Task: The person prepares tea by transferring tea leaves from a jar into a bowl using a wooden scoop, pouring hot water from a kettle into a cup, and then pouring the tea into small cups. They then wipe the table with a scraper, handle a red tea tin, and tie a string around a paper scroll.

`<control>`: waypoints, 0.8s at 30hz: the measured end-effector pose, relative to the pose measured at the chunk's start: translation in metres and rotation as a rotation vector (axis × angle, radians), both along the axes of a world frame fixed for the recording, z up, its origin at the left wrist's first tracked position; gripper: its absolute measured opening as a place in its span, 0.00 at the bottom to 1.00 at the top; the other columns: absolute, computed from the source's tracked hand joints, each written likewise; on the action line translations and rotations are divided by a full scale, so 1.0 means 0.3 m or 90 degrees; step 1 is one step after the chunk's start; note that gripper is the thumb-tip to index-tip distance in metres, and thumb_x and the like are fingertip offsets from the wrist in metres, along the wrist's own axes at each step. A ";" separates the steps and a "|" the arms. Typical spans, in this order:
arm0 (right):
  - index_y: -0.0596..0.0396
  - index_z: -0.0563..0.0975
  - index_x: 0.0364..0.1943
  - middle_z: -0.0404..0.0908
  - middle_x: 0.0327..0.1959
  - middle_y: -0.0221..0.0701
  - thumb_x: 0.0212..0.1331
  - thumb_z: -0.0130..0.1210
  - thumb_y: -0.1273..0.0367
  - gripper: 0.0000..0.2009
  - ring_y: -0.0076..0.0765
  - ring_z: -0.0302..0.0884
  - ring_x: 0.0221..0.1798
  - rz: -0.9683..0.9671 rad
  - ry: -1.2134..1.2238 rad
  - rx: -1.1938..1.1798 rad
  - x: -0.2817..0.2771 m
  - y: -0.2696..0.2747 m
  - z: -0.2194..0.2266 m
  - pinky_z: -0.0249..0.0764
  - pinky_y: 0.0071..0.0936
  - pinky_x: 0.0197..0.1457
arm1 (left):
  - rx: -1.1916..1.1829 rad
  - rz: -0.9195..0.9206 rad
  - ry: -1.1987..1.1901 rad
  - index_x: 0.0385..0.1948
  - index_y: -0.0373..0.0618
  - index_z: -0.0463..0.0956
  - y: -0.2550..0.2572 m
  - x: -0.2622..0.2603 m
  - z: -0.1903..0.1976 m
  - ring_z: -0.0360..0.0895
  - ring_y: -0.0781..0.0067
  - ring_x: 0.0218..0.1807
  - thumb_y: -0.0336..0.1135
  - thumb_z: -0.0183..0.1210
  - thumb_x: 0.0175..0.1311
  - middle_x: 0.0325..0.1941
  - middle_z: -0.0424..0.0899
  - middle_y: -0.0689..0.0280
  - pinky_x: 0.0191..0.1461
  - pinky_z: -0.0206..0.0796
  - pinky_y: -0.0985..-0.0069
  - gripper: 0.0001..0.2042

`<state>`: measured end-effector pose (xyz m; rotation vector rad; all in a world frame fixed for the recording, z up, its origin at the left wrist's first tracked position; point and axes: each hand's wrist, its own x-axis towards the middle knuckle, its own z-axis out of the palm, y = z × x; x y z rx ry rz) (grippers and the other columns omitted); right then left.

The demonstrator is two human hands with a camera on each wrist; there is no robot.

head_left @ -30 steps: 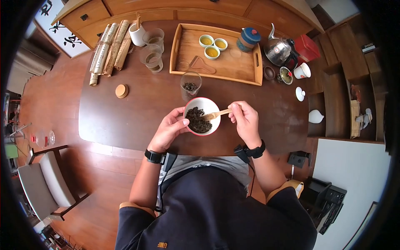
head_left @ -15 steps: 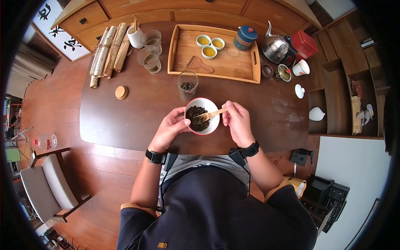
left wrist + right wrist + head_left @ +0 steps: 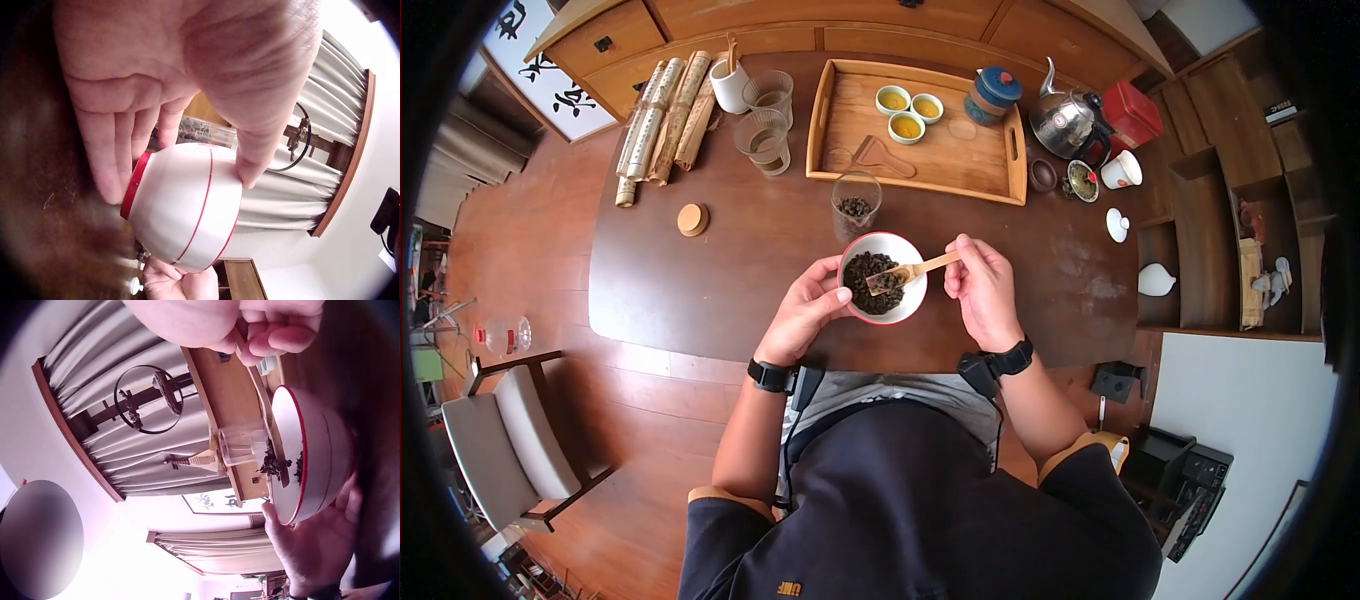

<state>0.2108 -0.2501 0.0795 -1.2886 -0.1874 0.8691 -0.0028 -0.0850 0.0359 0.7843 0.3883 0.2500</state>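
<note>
My left hand (image 3: 805, 312) grips a white bowl (image 3: 911, 297) with a red rim, thumb on the rim and fingers round the far side. Dark dried leaves (image 3: 862, 270) lie in the bowl. Between thumb and fingers my right hand (image 3: 985, 293) pinches the handle of a wooden scoop (image 3: 935, 263); its tip is inside the bowl among the leaves. In the right wrist view, leaves (image 3: 270, 464) sit on the scoop. The bowl's white side (image 3: 181, 200) shows in the left wrist view. Just beyond the bowl stands a clear glass (image 3: 857, 205) holding dark leaves.
Behind is a wooden tray (image 3: 818, 120) with small cups (image 3: 907, 127) and a blue-lidded jar (image 3: 997, 92). A kettle (image 3: 1065, 125) stands right of it. Glasses (image 3: 762, 145) and paper rolls (image 3: 668, 118) are at the back left; a round wooden lid (image 3: 692, 219) lies left.
The right hand moved left toward the bowl, then slightly back right, still holding the scoop. Its tip now carries leaves and sits higher in the bowl. The left hand has barely moved.
</note>
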 end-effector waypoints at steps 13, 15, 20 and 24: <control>0.59 0.80 0.41 0.74 0.23 0.24 0.78 0.56 0.63 0.12 0.20 0.68 0.22 0.005 -0.005 0.037 0.042 0.096 0.199 0.62 0.21 0.25 | -0.033 0.010 -0.034 0.70 0.39 0.64 0.010 -0.009 -0.013 0.81 0.68 0.63 0.32 0.63 0.73 0.63 0.83 0.58 0.67 0.75 0.65 0.27; 0.59 0.80 0.42 0.74 0.23 0.25 0.77 0.56 0.63 0.12 0.21 0.68 0.23 0.008 -0.013 0.052 0.060 0.130 0.224 0.63 0.21 0.26 | -0.032 0.010 -0.036 0.70 0.39 0.65 0.011 -0.011 -0.024 0.81 0.68 0.63 0.32 0.63 0.73 0.63 0.83 0.58 0.67 0.75 0.65 0.27; 0.58 0.79 0.43 0.74 0.24 0.26 0.77 0.56 0.62 0.12 0.21 0.69 0.24 -0.021 -0.054 0.073 0.088 0.216 0.257 0.64 0.21 0.28 | -0.026 0.014 -0.036 0.70 0.40 0.65 0.011 -0.017 -0.028 0.81 0.69 0.62 0.32 0.63 0.73 0.62 0.84 0.58 0.66 0.75 0.66 0.26; 0.57 0.80 0.42 0.76 0.25 0.25 0.78 0.56 0.61 0.13 0.21 0.69 0.24 -0.046 -0.131 0.069 0.087 0.265 0.251 0.65 0.21 0.28 | -0.026 0.017 -0.044 0.70 0.40 0.65 0.011 -0.021 -0.027 0.81 0.69 0.62 0.31 0.63 0.73 0.62 0.84 0.58 0.66 0.76 0.67 0.26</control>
